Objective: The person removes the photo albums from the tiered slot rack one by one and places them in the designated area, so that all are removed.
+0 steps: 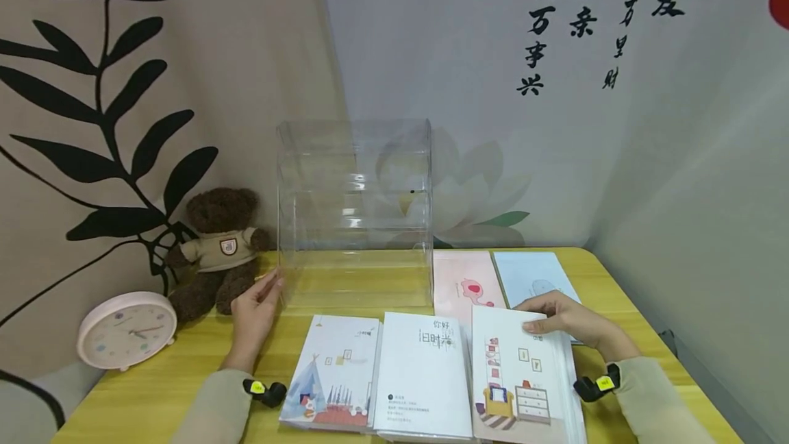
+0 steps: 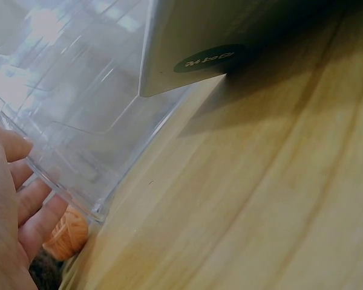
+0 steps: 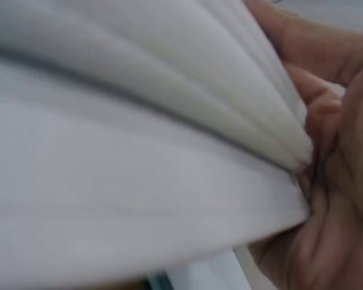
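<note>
At the left side of a clear plastic tiered rack (image 1: 354, 225), my left hand (image 1: 255, 314) holds its edge, thumb (image 2: 9, 142) in front and fingers behind the wall. My right hand (image 1: 573, 321) grips the top of a thick white notebook (image 1: 518, 382) with a drawn room on its cover, its thumb lying on the front. In the right wrist view the fanned page edges (image 3: 139, 163) press into the palm. Left of it stand a white notebook with black lettering (image 1: 425, 375) and one with a blue tent (image 1: 335, 375), side by side.
Behind the right hand lie a pink notebook (image 1: 462, 279) and a light blue one (image 1: 533, 276). A brown teddy bear (image 1: 218, 252) and a round pink clock (image 1: 127, 329) are at the left. An orange yarn ball (image 2: 66, 235) sits by the rack's corner.
</note>
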`<state>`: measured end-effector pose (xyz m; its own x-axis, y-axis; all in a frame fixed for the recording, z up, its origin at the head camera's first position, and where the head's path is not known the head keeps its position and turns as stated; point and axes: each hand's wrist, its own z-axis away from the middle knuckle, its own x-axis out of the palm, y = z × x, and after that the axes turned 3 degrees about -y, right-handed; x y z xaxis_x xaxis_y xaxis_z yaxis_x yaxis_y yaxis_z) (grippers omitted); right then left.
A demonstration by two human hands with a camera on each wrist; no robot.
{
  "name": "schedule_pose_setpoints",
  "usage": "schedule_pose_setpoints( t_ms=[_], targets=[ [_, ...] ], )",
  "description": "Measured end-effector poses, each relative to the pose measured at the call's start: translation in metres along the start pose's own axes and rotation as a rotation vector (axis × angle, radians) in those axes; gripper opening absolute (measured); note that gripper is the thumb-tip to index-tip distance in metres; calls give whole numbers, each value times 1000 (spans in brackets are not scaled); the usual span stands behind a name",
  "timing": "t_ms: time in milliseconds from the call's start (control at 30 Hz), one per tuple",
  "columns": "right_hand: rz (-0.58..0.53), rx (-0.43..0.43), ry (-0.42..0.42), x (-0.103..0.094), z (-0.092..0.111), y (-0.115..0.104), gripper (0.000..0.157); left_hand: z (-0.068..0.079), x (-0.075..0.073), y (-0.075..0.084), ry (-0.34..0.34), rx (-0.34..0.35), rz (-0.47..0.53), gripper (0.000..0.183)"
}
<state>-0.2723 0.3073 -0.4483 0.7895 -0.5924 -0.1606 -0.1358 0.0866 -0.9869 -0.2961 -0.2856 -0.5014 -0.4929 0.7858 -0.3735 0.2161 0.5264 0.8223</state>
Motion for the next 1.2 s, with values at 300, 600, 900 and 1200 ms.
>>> schedule_pose_setpoints(
  t_ms=[300, 600, 900, 1200],
  targets=[
    [108, 80, 49, 0, -7, 17, 34, 1, 1, 1, -19, -51, -13, 38],
    [207, 121, 116, 1, -8, 24, 31, 1, 0, 2, -17, -53, 9, 38],
    [355, 126, 163, 6, -14, 21, 27, 1, 1, 2, -20, -42, 24, 38],
    [380, 84, 174, 8, -14, 19, 27, 1, 1, 1, -16, -23, 27, 39]
  ],
)
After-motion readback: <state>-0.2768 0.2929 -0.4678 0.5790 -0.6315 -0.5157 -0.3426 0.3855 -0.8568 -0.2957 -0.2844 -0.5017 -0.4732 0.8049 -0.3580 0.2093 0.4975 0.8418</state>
